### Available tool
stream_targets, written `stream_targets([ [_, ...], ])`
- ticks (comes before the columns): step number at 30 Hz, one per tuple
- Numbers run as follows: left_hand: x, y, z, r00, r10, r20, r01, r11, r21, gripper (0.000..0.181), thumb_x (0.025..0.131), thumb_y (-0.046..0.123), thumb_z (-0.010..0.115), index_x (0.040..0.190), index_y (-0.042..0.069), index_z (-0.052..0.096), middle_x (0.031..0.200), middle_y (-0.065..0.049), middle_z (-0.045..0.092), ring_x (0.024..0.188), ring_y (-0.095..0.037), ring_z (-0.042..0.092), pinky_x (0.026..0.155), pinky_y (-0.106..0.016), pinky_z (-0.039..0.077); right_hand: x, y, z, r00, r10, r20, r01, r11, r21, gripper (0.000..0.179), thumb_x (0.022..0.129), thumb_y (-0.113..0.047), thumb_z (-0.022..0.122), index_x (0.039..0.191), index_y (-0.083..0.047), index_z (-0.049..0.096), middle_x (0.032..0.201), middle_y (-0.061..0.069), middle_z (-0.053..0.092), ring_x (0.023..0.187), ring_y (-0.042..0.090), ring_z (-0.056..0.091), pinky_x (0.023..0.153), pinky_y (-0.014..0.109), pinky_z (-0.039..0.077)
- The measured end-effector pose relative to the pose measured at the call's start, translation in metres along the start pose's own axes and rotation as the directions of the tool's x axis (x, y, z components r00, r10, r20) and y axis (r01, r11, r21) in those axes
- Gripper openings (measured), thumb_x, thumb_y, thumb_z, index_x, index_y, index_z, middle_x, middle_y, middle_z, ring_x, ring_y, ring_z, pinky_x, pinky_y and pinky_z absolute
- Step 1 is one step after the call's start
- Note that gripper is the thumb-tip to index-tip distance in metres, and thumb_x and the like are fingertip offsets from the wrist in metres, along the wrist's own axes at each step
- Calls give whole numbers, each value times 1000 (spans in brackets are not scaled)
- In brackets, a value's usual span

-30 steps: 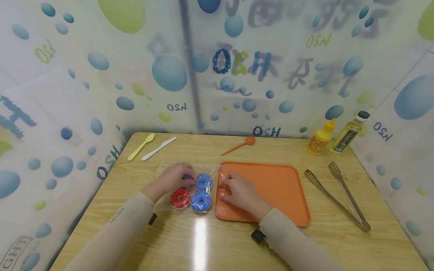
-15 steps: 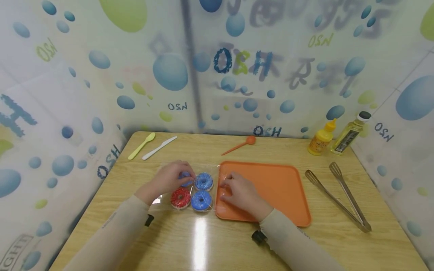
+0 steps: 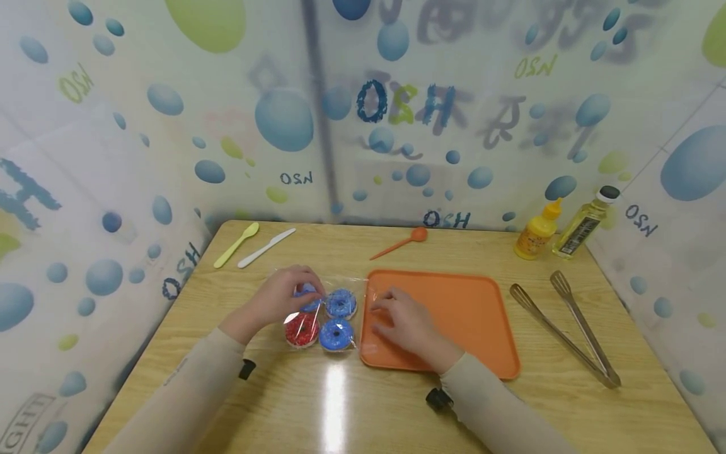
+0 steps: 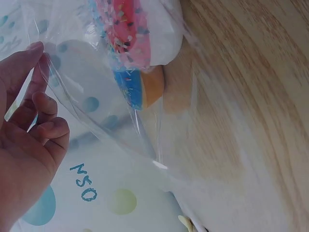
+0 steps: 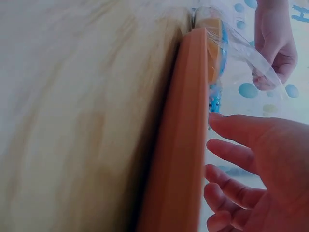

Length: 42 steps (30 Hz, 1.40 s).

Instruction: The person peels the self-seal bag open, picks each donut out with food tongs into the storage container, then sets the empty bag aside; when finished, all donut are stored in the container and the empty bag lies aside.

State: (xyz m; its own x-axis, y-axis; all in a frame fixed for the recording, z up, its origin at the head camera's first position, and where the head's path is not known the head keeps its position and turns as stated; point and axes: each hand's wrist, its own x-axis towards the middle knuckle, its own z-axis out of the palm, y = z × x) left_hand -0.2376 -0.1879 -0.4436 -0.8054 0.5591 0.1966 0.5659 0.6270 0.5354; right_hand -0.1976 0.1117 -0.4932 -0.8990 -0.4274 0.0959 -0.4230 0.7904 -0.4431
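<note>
A clear plastic bag (image 4: pixel 101 130) with one red donut (image 3: pixel 295 339) and several blue ones lies left of the orange tray (image 3: pixel 465 321). My left hand (image 3: pixel 278 296) pinches the bag's film between thumb and forefinger, drawing its edge up over the donuts, as the left wrist view shows. Partly behind that hand sits the back left blue donut (image 3: pixel 309 305); two more, a back one (image 3: pixel 348 308) and a front one (image 3: pixel 330 342), are in plain sight. Over the tray's left side my right hand (image 3: pixel 411 325) hovers with loosely bent, spread fingers, holding nothing.
At the back lie a yellow-green spoon (image 3: pixel 236 246), a white knife (image 3: pixel 266 249) and an orange spoon (image 3: pixel 403 243). A yellow squeeze bottle (image 3: pixel 534 236) and an oil bottle (image 3: pixel 584 226) stand back right. Metal tongs (image 3: pixel 584 340) lie spread right of the tray.
My left hand has moved slightly left and away from me, pulling the bag's film and uncovering more of the back left blue donut. My right hand has shifted slightly right.
</note>
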Motion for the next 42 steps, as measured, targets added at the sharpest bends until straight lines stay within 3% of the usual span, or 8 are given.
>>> stream_targets([
  [5,0,-1,1,1000,-25,14,25,1000,1,5,93,15,78,95,19,78,97,11,71,75,-8,53,67,-26,47,-10,12,-8,998,29,-52,-28,999,20,28,92,-34,79,117,-21,76,119,-1,62,107,20,64,89,42,56],
  [13,0,1,2,999,-32,14,32,999,-1,6,95,19,77,97,13,78,97,10,70,76,-10,54,68,-27,47,-33,43,-32,988,95,-123,-90,995,47,26,93,-29,79,117,-20,76,115,-1,64,90,17,61,74,34,52],
  [23,1,-4,6,999,-34,4,34,999,-13,3,93,15,78,96,16,78,96,11,70,84,-14,57,76,-42,53,-74,95,-61,958,114,-263,-122,992,-15,26,92,-23,80,117,-17,75,117,3,66,95,21,65,75,41,55],
  [29,-3,-9,8,999,-43,-7,43,999,-7,4,94,20,78,96,17,78,95,15,70,88,-19,59,77,-39,51,-100,124,-78,920,62,-388,-106,990,-94,26,88,-17,83,113,-14,77,108,4,69,86,21,63,67,36,52],
  [32,-4,-8,7,999,-51,-9,51,999,-4,2,94,19,78,96,18,78,95,14,70,89,-22,60,77,-36,50,-111,135,-90,922,90,-377,-135,986,-96,27,90,-17,81,116,-12,76,110,8,67,88,27,65,67,41,54],
  [36,-5,-7,7,998,-62,-10,62,998,-14,3,93,17,79,94,20,78,95,15,69,90,-21,60,79,-42,52,-127,149,-107,926,133,-354,-178,979,-98,30,92,-19,79,121,-11,74,116,14,65,99,37,66,74,54,54],
  [40,-5,-6,8,999,-49,-4,49,999,-24,3,94,17,78,95,19,79,96,13,70,90,-21,60,80,-46,53,-140,164,-119,917,148,-369,-206,971,-123,32,90,-21,82,118,-10,74,115,16,66,103,43,63,80,62,50],
  [42,-5,-7,7,999,-42,-8,42,999,-19,3,94,16,78,96,19,79,95,13,71,89,-22,60,77,-41,52,-146,172,-122,913,146,-380,-209,969,-131,33,88,-22,83,117,-9,74,116,19,66,106,45,62,85,65,49],
])
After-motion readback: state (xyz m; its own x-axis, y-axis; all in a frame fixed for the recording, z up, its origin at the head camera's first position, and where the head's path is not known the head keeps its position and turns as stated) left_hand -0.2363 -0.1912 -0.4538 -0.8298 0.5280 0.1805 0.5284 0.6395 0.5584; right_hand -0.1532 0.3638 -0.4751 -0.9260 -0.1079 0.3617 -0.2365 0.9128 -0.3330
